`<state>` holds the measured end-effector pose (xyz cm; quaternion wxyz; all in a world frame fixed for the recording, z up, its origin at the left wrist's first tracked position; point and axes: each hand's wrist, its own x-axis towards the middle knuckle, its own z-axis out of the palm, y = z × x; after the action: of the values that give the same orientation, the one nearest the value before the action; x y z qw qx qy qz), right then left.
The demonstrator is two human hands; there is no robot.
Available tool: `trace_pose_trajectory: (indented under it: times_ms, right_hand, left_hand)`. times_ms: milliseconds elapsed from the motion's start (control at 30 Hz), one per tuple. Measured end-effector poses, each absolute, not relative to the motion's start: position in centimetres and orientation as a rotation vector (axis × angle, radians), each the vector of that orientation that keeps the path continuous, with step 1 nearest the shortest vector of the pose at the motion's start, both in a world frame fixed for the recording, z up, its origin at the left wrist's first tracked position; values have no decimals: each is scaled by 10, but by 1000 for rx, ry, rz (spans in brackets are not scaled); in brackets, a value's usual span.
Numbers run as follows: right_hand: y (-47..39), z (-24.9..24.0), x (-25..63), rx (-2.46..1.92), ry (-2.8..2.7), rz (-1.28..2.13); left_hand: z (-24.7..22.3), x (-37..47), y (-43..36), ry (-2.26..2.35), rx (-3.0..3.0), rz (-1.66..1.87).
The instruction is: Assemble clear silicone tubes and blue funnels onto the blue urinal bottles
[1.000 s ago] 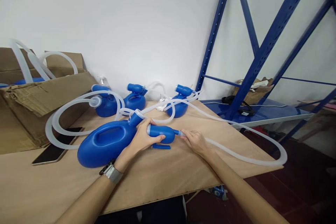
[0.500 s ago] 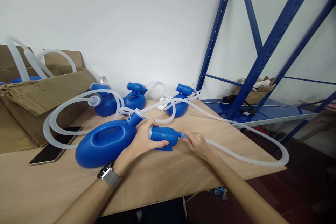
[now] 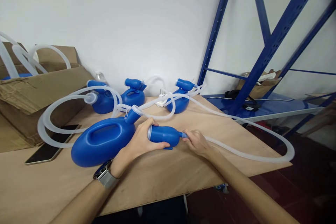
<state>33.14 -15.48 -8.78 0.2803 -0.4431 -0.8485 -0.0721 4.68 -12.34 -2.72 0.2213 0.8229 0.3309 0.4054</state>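
My left hand (image 3: 143, 139) is wrapped round a small blue bottle-shaped piece (image 3: 165, 135), thumb below and fingers behind. The piece lies sideways, its pale rim to the left and its narrow spout to the right. At that spout, my right hand (image 3: 195, 141) pinches the end of a translucent hose (image 3: 236, 153), which loops out past the table's right edge. A large blue jug (image 3: 103, 141) with a handle and an angled, white-rimmed neck lies just left of my left hand, on the wooden table (image 3: 168, 175).
Three more blue jugs (image 3: 133, 97) with hoses stand along the wall. At the left are an open cardboard box (image 3: 47, 87) with hoses inside and a black phone (image 3: 47, 150). A white plug adapter (image 3: 160, 101) sits at the back. Blue metal shelving (image 3: 262, 108) rises on the right.
The view has shifted slightly, so the table things appear a little further left and higher. Both hands keep their grip on the bottle piece and hose, with hardly any visible movement.
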Motion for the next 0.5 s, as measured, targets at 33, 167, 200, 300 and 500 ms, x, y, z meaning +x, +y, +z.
trace_pose_trajectory:
  times_ms: [33, 167, 200, 300, 500]
  right_hand:
    - [-155, -88, 331, -1207, -2286, -179]
    - [-154, -88, 331, -1278, -2328, -120]
    - [-154, -87, 331, -1299, -2335, -108]
    - [-155, -85, 329, -1347, -2362, -55]
    - [-156, -71, 325, -1385, -2220, 154]
  left_hand:
    - [-28, 46, -123, 918, 2277, 1108]
    - [-28, 45, -121, 920, 2298, 1066]
    - [-27, 45, -121, 911, 2317, 1050]
    - [-25, 45, -122, 881, 2385, 1004]
    - [-38, 53, -118, 892, 2322, 1103]
